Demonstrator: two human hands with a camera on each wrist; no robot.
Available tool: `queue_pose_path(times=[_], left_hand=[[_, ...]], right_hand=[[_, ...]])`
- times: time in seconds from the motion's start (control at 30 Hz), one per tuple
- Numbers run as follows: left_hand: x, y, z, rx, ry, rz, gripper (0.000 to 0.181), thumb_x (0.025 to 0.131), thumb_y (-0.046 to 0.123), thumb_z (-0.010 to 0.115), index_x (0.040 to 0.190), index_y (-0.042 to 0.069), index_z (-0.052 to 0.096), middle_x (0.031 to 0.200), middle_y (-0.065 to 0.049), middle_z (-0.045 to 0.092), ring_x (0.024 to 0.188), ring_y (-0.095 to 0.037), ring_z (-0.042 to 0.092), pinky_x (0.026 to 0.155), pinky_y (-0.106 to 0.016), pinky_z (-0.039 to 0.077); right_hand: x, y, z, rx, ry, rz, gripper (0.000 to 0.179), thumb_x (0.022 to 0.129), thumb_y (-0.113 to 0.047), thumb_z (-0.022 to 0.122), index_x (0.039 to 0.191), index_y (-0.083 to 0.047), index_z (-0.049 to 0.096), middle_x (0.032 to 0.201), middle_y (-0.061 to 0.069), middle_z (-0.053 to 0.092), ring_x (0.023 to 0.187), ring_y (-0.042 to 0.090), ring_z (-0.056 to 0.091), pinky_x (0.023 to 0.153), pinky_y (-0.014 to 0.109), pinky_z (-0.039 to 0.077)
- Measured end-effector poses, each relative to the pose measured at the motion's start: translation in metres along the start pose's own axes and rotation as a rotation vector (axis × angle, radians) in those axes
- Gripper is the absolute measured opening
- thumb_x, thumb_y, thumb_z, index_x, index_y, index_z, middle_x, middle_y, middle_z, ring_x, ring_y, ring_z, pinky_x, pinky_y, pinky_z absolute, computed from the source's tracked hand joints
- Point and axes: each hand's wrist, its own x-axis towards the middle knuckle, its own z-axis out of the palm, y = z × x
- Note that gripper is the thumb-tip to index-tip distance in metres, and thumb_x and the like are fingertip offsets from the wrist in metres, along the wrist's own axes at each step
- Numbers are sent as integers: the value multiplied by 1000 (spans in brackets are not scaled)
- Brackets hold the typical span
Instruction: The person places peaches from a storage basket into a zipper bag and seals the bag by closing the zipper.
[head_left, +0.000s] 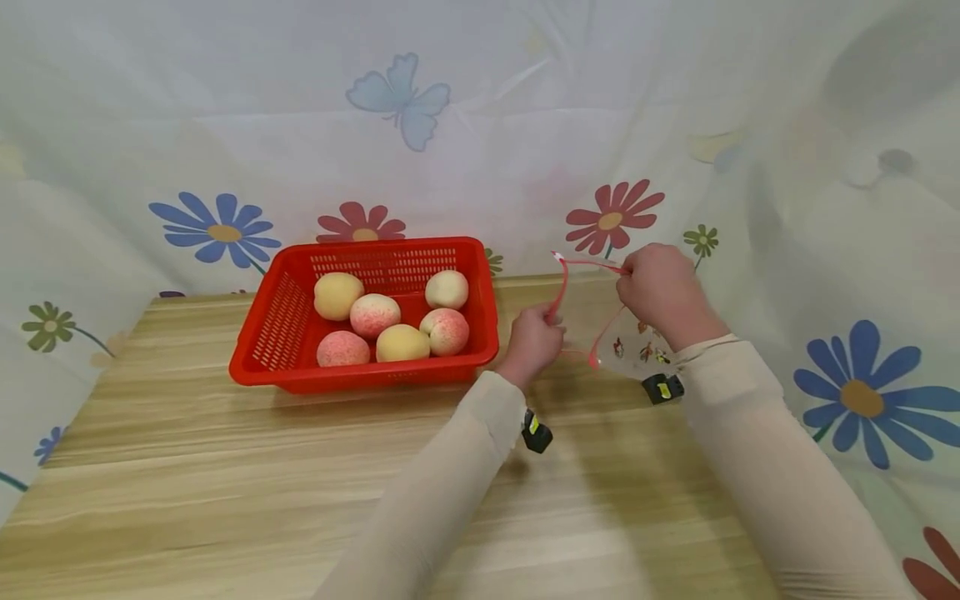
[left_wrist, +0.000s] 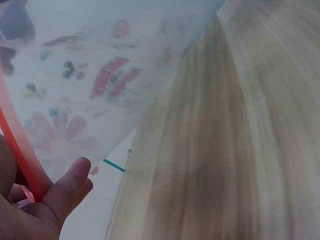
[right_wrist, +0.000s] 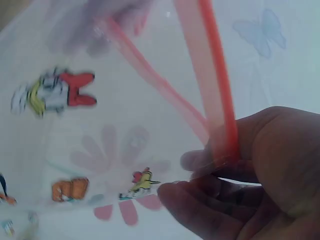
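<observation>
Clear zip bag with cartoon prints and a red zip strip, held up just above the table, right of the red basket. Left hand pinches one side of the strip, right hand pinches the other, mouth pulled apart. Basket holds six peaches. Floral cloth hangs behind.

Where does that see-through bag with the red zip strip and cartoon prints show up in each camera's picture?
Head: the bag hangs right of centre, between both hands.
Left wrist: the bag fills the upper left.
Right wrist: the bag covers most of the picture.
Shared landmark: its red zip strip.
</observation>
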Motion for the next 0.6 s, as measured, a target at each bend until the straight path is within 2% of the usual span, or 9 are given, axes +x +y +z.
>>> queue_pose_path(times=[0.07,0.17,0.23,0.3,0.37,0.47,0.6], left_hand=[[0,-4,0,61,26,7,34,88,1,58,121,3,66,106,-11,71,93,-21,64,72,-24,54],[-1,-10,2,23,32,-15,42,87,-2,55,128,4,62,108,-13,71,89,-20,68,68,-22,56],[0,-14,3,-18,32,-30,42,88,-3,55,129,3,61,108,-17,71,82,-20,70,63,-22,57],[-1,-16,3,-46,30,-42,41,88,-4,55,129,2,61,107,-18,71,75,-19,71,61,-21,57],[0,-17,3,-28,25,-41,40,89,-2,55,128,4,62,104,-17,71,71,-17,69,60,-19,55],[0,-16,4,26,23,-27,40,89,1,57,128,7,63,104,-14,72,74,-15,65,58,-16,50],[-1,-13,5,47,7,-20,41,88,1,59,128,8,62,106,-11,72,89,-18,66,63,-16,48]], right_hand=[[-1,5,-9,-13,3,-2,23,81,-3,48,65,1,64,56,10,56,56,25,49,51,33,37],[-4,14,-22,-36,13,19,22,82,-4,48,70,1,65,66,14,61,66,30,53,57,40,43],[-6,20,-28,-50,20,30,22,83,-7,50,80,1,70,80,18,67,76,34,57,63,46,47],[-7,25,-32,-35,1,52,24,85,-9,50,92,1,71,94,21,69,80,35,57,63,45,48],[-8,30,-32,7,-32,60,27,87,-11,50,102,-1,70,105,23,67,82,34,57,60,41,46],[-8,35,-30,102,-96,57,29,91,-13,52,113,-4,67,115,22,64,88,33,57,65,40,47],[-8,46,-28,234,-177,37,30,95,-21,57,120,-8,64,118,18,63,99,31,61,84,48,51]])
